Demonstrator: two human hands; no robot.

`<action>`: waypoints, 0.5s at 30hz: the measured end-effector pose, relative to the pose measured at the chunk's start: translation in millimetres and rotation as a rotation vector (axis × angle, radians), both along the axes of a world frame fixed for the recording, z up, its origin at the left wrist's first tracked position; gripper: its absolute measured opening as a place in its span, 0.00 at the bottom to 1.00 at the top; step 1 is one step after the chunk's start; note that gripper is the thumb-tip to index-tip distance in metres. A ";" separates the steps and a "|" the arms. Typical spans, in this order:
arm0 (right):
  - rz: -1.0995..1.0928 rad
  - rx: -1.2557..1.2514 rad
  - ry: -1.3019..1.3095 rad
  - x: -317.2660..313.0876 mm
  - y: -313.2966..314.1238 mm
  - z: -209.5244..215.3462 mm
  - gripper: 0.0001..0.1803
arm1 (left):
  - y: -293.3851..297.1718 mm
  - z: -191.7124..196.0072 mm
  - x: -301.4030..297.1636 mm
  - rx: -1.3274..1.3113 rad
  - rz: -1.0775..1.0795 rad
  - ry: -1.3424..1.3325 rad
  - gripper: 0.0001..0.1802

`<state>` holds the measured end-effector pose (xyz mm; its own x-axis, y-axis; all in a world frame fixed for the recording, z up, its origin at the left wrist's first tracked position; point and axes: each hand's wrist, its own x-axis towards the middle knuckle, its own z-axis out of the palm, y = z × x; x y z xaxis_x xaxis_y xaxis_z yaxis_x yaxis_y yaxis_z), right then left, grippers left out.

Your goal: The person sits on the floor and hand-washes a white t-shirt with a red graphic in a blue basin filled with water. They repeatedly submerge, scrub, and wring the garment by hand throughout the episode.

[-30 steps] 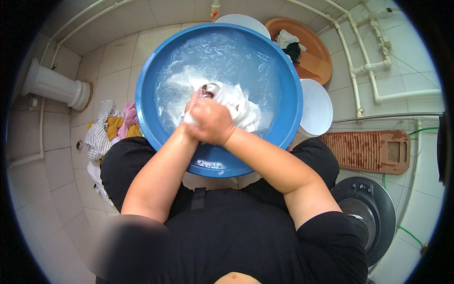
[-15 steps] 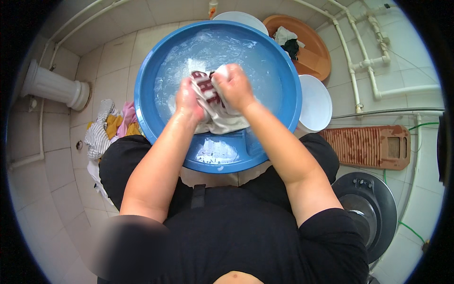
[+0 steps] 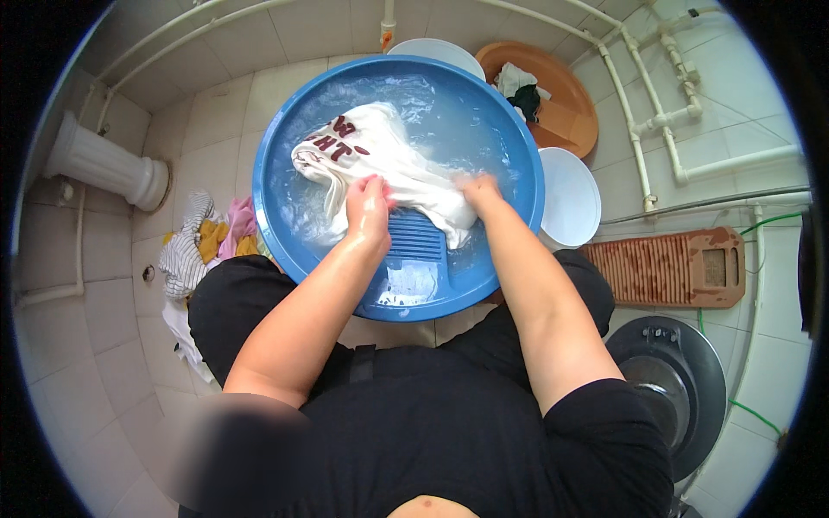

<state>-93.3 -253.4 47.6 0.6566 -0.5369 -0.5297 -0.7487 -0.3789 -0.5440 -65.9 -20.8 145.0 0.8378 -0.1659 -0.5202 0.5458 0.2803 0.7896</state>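
Note:
A wet white garment [image 3: 401, 160] with dark red lettering lies spread over soapy water in a large blue basin [image 3: 367, 298]. My left hand [image 3: 370, 207] grips its near edge, just above the ridged washboard [image 3: 419, 240] moulded into the basin's front. Farther right, my right hand [image 3: 479, 190] has its fingers closed round the garment's right end, close to the water; splashing partly blurs the fingertips. The lettered part floats at the far left of the basin, away from both hands.
Striped, yellow and pink clothes [image 3: 207, 233] lie on the tiled floor at left, near a white pedestal [image 3: 108, 160]. On the right are a white tub [image 3: 570, 197], an orange-brown basin [image 3: 577, 112] holding clothes, a brown washboard [image 3: 656, 268] and a dark round appliance [image 3: 704, 380].
The garment went from bunched between my two hands to spread out over the water. My right hand moved right and nearer; my left hand moved slightly right and nearer.

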 end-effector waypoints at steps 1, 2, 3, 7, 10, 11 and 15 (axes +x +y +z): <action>-0.131 -0.002 -0.069 4.2 5.7 -5.4 0.47 | 0.8 -1.6 1.4 -0.185 -0.076 0.204 0.26; -0.252 -0.004 -0.135 14.3 23.2 -15.7 0.49 | 2.5 -12.2 6.1 -0.161 -0.077 0.276 0.28; -0.367 -0.004 -0.201 22.8 41.0 -21.1 0.51 | 4.4 -27.8 12.0 -0.137 -0.074 0.350 0.30; 0.139 0.032 -0.733 6.4 102.3 39.1 0.36 | 2.6 -30.9 28.4 -0.115 -0.116 0.501 0.39; 0.511 0.051 -0.798 -5.6 146.7 100.3 0.19 | 12.5 -9.0 36.5 -0.471 -0.206 0.503 0.39; 0.654 0.017 -0.903 -13.4 159.6 128.0 0.19 | 16.4 -10.3 41.4 -0.443 -0.217 0.394 0.36; 0.897 -0.179 -1.057 -27.4 179.3 145.3 0.08 | 13.9 -15.5 38.9 -0.644 -0.294 0.337 0.27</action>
